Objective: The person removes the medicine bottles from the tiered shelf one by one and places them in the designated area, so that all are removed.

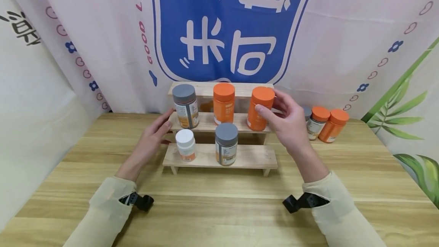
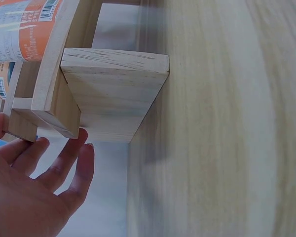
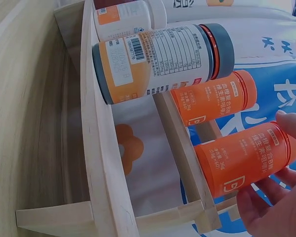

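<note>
My right hand [image 1: 289, 121] grips an orange bottle [image 1: 260, 111] near its lid, thumb in front and fingers behind. The bottle stands at the right end of the middle step of a wooden tiered rack [image 1: 253, 157]. In the right wrist view the fingers curve round this orange bottle [image 3: 246, 158], its base right at the step. My left hand [image 1: 151, 136] rests at the rack's left end, fingers extended; in the left wrist view its fingertips [image 2: 81, 136] touch the wooden end pieces. A grey-lidded bottle [image 1: 185, 108] and another orange bottle [image 1: 224, 104] share the middle step.
On the lowest step stand a white bottle [image 1: 186, 146] and a grey-lidded bottle [image 1: 226, 144]. Right of the rack, on the wooden table [image 1: 219, 209], are an orange bottle [image 1: 333, 127], an orange-lidded bottle [image 1: 316, 123] and a partly hidden grey-lidded one. A printed curtain [image 1: 113, 41] hangs behind.
</note>
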The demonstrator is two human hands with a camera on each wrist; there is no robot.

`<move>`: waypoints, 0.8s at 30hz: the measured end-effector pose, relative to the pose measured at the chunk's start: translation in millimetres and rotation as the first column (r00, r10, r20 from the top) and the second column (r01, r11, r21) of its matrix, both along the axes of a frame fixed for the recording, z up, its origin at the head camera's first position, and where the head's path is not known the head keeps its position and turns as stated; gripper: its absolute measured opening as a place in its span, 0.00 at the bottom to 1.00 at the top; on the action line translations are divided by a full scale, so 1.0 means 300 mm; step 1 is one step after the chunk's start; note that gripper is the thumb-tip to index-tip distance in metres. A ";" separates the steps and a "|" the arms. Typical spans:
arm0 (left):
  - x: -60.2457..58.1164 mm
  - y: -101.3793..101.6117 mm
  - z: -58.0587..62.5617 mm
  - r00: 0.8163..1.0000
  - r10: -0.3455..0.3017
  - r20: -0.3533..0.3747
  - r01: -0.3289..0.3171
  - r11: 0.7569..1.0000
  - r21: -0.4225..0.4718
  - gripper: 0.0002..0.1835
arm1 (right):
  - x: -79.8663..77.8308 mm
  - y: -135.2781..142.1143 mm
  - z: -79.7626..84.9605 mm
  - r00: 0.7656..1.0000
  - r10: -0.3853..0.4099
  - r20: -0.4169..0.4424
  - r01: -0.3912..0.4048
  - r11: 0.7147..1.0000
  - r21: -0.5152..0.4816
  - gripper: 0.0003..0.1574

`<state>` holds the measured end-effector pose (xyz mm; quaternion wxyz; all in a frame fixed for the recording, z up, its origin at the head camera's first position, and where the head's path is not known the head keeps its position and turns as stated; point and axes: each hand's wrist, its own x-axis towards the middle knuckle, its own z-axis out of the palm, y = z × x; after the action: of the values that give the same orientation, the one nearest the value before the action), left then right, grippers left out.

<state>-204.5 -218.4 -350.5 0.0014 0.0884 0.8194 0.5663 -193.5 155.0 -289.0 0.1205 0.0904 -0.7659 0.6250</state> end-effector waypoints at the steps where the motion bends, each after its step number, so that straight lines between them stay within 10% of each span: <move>1: -0.001 0.000 0.000 1.000 -0.001 0.001 0.001 1.000 0.000 0.32 | 0.000 -0.001 0.000 1.000 -0.003 0.003 0.003 1.000 0.005 0.39; 24: -0.008 0.003 -0.005 1.000 -0.003 -0.010 0.003 1.000 -0.007 0.32 | 0.005 0.008 -0.011 1.000 0.001 -0.030 0.000 1.000 0.019 0.34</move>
<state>-206.8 -217.5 -352.0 -0.0013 0.0924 0.8213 0.5629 -192.0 157.3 -292.2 0.1310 0.1010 -0.7700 0.6163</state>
